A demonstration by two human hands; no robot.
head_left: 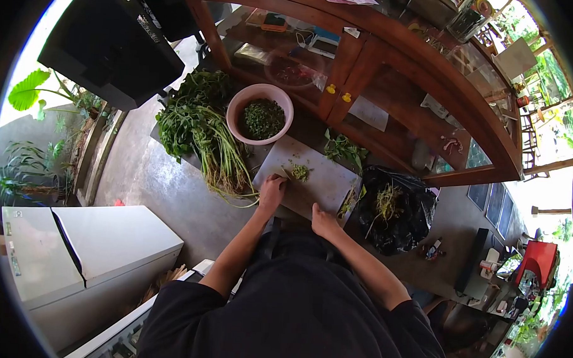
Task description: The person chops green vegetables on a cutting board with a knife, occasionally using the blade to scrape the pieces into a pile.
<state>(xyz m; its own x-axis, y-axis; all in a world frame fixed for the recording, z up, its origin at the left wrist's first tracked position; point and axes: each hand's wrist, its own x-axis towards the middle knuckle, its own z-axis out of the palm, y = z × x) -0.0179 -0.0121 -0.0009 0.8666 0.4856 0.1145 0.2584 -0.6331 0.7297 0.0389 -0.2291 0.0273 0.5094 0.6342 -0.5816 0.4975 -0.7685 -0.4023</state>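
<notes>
My left hand point(273, 190) rests at the near left of the pale cutting board point(327, 174), its fingers curled beside a small heap of chopped green stems point(299, 172). Whatever lies under those fingers is too small to make out. At the board's near edge my right hand point(323, 219) is closed, and what it grips is hidden. Beyond the board stands a pink bowl point(234, 108) of finely chopped greens point(263, 119). A large bunch of leafy stalks with roots point(218, 142) lies to the left. Some loose leaves point(345, 148) lie along the board's far right side.
A black plastic bag point(395, 230) with stem scraps point(388, 201) sits right of the board. Behind the work surface rises a wooden glass-door cabinet point(350, 74). A white refrigerator point(120, 242) stands at lower left, and a black speaker-like box point(111, 46) at upper left.
</notes>
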